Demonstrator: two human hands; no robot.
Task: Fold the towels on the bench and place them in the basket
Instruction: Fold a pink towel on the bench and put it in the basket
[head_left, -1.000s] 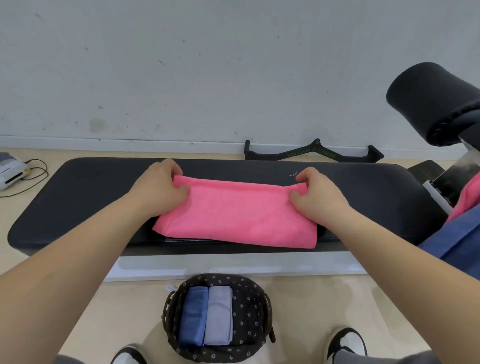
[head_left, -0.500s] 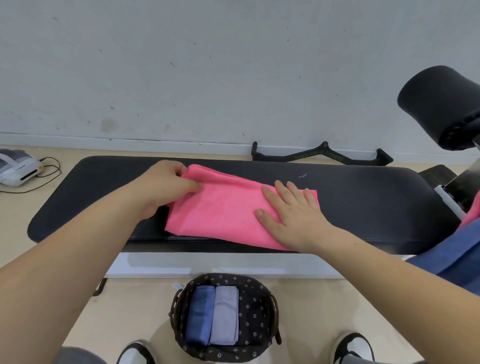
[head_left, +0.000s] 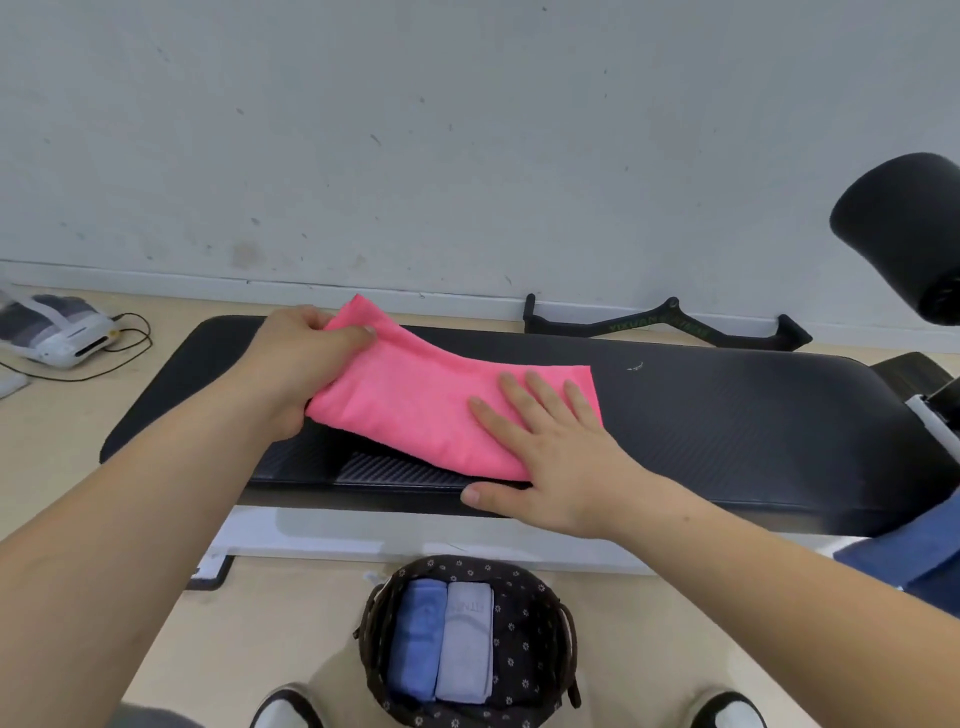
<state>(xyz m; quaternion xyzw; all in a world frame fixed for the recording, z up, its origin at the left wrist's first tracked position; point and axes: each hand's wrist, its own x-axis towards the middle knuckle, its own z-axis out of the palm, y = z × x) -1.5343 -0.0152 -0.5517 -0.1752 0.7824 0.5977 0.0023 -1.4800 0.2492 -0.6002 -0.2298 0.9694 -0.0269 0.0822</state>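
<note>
A pink towel (head_left: 415, 400), folded into a strip, lies across the black padded bench (head_left: 727, 415). My left hand (head_left: 301, 364) grips the towel's left end and holds it lifted off the pad. My right hand (head_left: 550, 447) lies flat with straight fingers on the towel's right part, pressing it down near the bench's front edge. On the floor below stands a dark patterned basket (head_left: 540, 623) holding a folded blue towel (head_left: 415, 639) and a folded grey towel (head_left: 465, 642) side by side.
A black padded roller (head_left: 898, 234) juts in at the upper right. Blue cloth (head_left: 904, 566) hangs at the right edge. A black handle bar (head_left: 665, 327) lies by the wall behind the bench. A white device with a cable (head_left: 57, 332) sits on the floor at left.
My right hand let go of the towel's corner and flattened on its right part. My left hand lifted the left end up and rightward. The view shifted.
</note>
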